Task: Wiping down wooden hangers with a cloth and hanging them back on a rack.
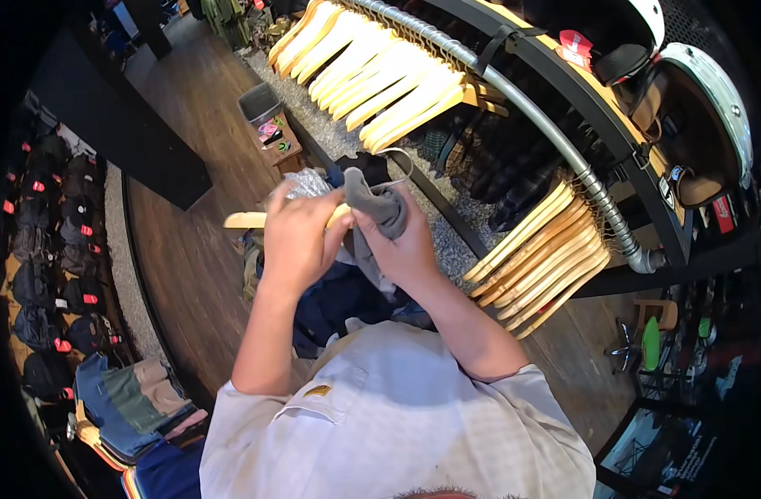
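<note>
Both my hands meet at chest height around a wooden clothes hanger (246, 220), whose pale arm sticks out to the left. My left hand (302, 234) is closed around the hanger's middle part, its fingers slightly blurred. My right hand (396, 240) clasps a bunched grey cloth (378, 203) against the hanger's other end. The cloth's upper end stands up in a fold, and a strip of it hangs below between the hands. A thin metal hook shows above my right hand. Behind my left hand is a crinkled silvery wrapping (312, 184). Dark garments (340, 299) lie below my hands.
Wooden hangers (380, 68) hang from a curved metal rail (536, 112), with more hangers (548, 249) at its right end. Helmets (707, 125) sit on the shelf above. A grey bin (260, 103) stands ahead, a black pillar (143, 137) at left, folded trousers (128, 405) lower left.
</note>
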The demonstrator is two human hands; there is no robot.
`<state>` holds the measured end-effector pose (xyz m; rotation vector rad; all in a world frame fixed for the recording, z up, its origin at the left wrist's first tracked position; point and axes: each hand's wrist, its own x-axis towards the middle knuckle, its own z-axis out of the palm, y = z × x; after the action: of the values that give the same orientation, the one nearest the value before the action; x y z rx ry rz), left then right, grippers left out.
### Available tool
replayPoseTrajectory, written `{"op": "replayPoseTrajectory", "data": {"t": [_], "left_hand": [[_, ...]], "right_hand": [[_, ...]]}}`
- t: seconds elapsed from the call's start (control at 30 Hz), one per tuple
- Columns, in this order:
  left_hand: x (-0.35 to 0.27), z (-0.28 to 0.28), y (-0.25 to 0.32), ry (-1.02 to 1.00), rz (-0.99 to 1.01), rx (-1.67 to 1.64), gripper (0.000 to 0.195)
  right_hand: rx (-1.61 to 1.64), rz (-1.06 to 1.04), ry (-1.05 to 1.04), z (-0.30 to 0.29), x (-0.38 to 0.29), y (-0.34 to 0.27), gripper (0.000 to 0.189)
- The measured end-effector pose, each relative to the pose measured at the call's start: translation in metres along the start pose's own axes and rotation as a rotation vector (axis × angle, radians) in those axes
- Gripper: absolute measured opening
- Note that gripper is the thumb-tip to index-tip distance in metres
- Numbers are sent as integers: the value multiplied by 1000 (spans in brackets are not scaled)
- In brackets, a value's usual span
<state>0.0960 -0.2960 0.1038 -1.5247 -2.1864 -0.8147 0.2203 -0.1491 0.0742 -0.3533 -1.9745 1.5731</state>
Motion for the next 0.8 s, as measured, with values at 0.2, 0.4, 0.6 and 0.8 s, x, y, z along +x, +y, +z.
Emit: {"op": "replayPoseTrajectory", "data": {"t": [0.2, 0.4, 0.6, 0.8], "left_hand": [[3, -14, 3, -311, -332, -212, 42], [8, -26, -3, -211, -472, -246, 43], [3, -25, -28, -188, -446, -227, 41], [8, -46, -33, -143, -435, 0, 47]], "right_hand": [[54, 25, -143, -27, -7, 1, 34], [-270, 160, -358, -65, -39, 5, 49], [-384, 293, -566, -102, -60, 3, 55], [-305, 3, -394, -146, -38, -32, 65]]}}
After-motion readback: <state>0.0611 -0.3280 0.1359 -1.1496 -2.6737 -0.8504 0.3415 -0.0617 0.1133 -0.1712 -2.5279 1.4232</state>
